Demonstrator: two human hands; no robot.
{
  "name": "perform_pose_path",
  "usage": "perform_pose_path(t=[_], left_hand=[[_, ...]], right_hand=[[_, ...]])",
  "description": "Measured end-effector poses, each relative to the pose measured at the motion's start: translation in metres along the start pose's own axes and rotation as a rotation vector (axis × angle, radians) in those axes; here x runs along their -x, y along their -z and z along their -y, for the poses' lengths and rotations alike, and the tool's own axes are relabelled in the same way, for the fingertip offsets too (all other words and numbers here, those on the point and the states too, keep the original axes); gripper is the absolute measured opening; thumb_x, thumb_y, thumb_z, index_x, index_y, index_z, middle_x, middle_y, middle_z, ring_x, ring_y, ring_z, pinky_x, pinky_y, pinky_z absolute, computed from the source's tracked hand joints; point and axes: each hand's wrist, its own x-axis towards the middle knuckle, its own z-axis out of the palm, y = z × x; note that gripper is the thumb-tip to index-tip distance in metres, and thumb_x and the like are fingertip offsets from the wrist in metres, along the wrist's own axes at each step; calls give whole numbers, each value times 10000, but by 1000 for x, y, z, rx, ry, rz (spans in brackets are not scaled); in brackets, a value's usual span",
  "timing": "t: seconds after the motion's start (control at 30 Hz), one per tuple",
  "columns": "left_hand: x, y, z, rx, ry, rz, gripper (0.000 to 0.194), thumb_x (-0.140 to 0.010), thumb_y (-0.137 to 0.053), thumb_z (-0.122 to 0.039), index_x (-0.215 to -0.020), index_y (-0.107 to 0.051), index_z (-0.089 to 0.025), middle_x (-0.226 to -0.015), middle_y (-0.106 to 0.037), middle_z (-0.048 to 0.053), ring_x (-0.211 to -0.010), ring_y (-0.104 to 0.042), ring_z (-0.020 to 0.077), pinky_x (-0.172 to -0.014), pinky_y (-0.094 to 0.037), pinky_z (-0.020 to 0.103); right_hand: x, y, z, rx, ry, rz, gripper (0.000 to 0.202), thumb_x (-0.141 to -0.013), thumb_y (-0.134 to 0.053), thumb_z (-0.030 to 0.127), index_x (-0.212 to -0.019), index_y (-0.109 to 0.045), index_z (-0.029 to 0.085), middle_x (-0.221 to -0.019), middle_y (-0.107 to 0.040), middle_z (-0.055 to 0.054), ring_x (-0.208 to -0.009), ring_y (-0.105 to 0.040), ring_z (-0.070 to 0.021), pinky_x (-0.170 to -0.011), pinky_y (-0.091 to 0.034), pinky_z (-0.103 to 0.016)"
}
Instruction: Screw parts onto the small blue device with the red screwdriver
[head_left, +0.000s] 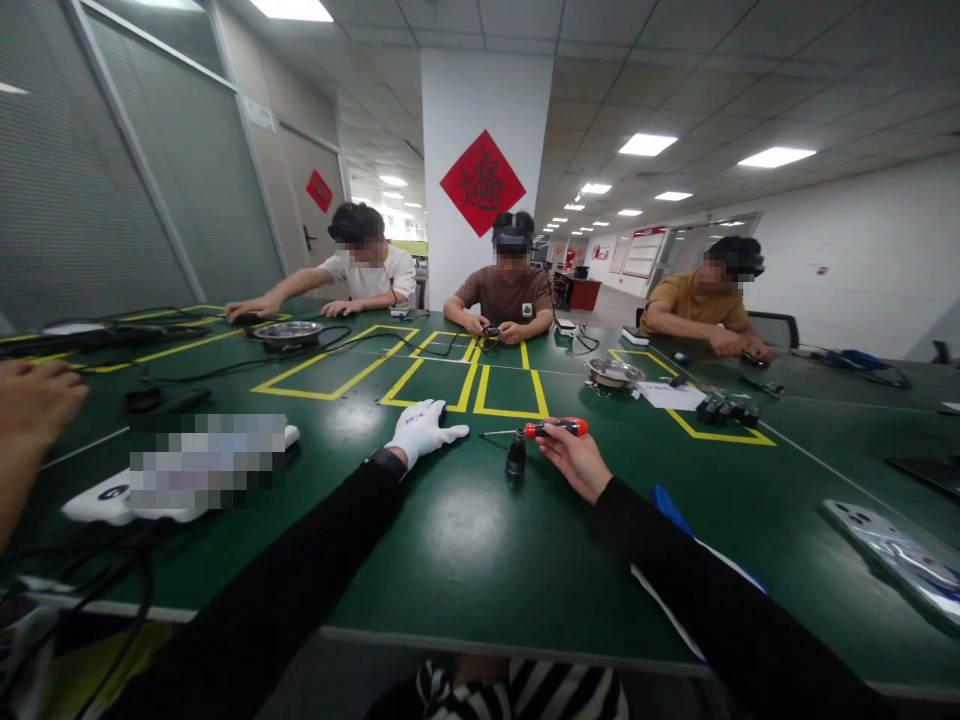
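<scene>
My left hand [424, 432], in a white glove, lies on the green table with its thumb stretched to the right and its fingers extended; it appears to hold nothing. Bare, my right hand [576, 458] grips the red and black handle of a screwdriver [556, 428]. The screwdriver lies roughly level, its thin shaft pointing left toward my gloved thumb. Just below the shaft, between my hands, a small black tapered part [515, 455] stands upright on the table. Whether the screwdriver touches its top I cannot tell.
Yellow tape [512, 412] marks rectangles on the table [450, 570]. Metal bowls [615, 373] and black parts [726, 410] lie farther off. A phone [900, 555] is at right, a white device [180, 470] at left. Three people sit opposite; another person's hand [37, 400] enters at left.
</scene>
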Motion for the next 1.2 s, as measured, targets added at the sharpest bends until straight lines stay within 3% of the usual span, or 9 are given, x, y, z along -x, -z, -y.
perform_pose_path(t=[0.43,0.83,0.93,1.0,1.1,1.2], left_hand=[[4,-2,-9,-15,31,-20,973,-638,-372,-847,-1299,-483,-142,-1390,-438,182,-1285,-385,347,-1046,-271,393],[8,-3,-12,-7,6,-8,960,-658,-425,-801,-1348,-444,-134,-1427,-382,207,-1322,-333,368,-1076,-232,435],[9,-5,-17,84,-66,-11,920,-661,-473,-767,-1330,-471,-135,-1420,-406,184,-1319,-343,357,-1089,-239,428],[10,-6,-20,192,-145,-11,785,-728,-455,-709,-1282,-527,-157,-1391,-458,146,-1301,-383,322,-1097,-251,399],[12,-5,-26,426,-236,38,574,-843,-373,-581,-1190,-603,-185,-1319,-548,94,-1246,-468,249,-1097,-275,334],[15,0,-31,671,-273,104,501,-857,-384,-532,-1103,-656,-191,-1226,-625,56,-1174,-540,211,-1095,-288,301]], right_hand=[[0,-3,-4,159,30,117,308,-648,-761,185,-929,-642,140,-841,-715,-46,-747,-689,-140,-637,-544,-204],[-9,9,0,-39,31,-118,152,-686,-711,175,-793,-609,139,-712,-711,-54,-549,-636,-106,-500,-514,-180],[-10,10,2,-68,38,-172,114,-698,-685,160,-759,-590,147,-660,-696,-30,-509,-619,-96,-467,-505,-169],[-10,10,3,-83,42,-198,99,-702,-670,148,-738,-578,151,-636,-687,-20,-492,-611,-91,-451,-500,-164],[-9,10,4,-97,43,-223,95,-702,-660,135,-721,-568,152,-621,-681,-14,-486,-609,-90,-440,-497,-160],[-9,8,5,-94,53,-248,93,-699,-661,133,-714,-570,147,-610,-678,-16,-477,-606,-90,-430,-494,-158]])
